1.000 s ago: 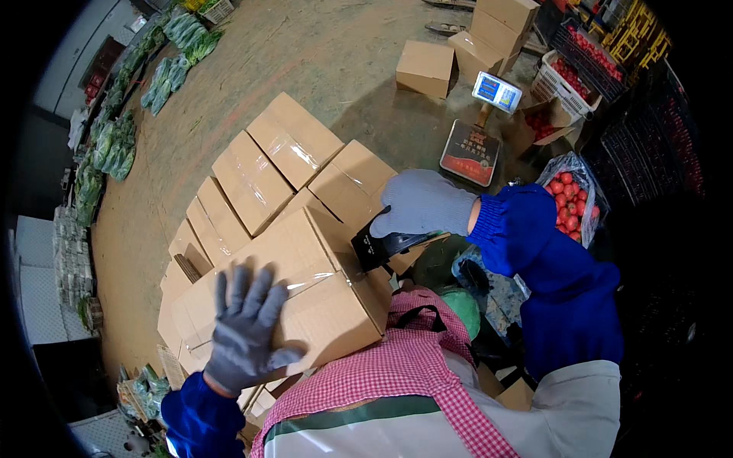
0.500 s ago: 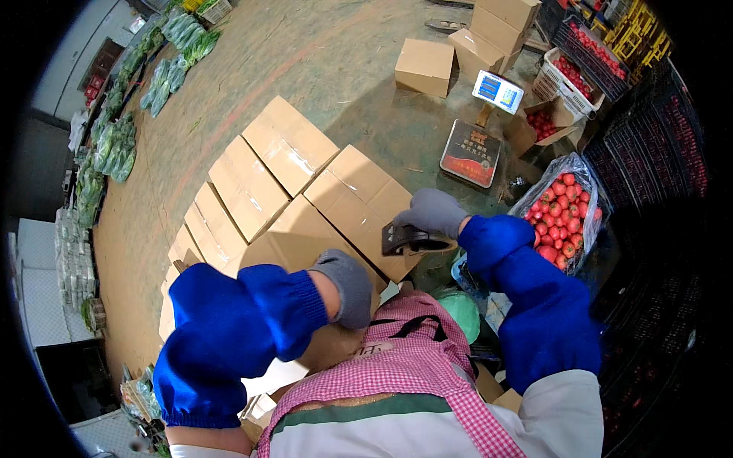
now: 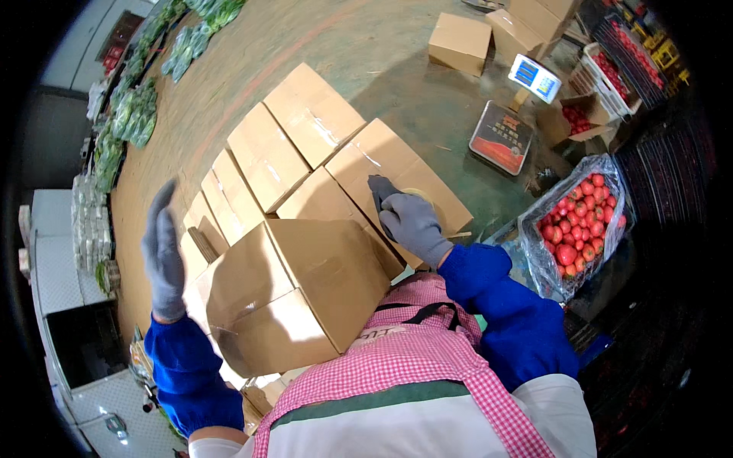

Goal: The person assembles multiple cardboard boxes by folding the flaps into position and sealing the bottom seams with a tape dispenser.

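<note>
A sealed cardboard box [image 3: 305,294] sits tilted right in front of my chest, one corner up, on top of the row of boxes. My left hand [image 3: 163,256], in a grey glove, is raised flat with fingers straight, just left of that box and apart from it. My right hand [image 3: 412,223], also gloved, grips a black tape dispenser [image 3: 379,191] with its roll against the top of a taped box [image 3: 397,164] behind the tilted one. Blue sleeves and a pink checked apron fill the lower middle.
Several closed cardboard boxes [image 3: 267,156] lie in rows on the concrete floor. A red platform scale [image 3: 500,137] with a display [image 3: 534,78] stands to the right. A bag of tomatoes [image 3: 580,217] is at my right. Green vegetables [image 3: 126,122] line the left wall.
The near box has been tipped up onto its edge in front of me. My left arm swung from across the box out to the left. My right hand moved left with the dispenser.
</note>
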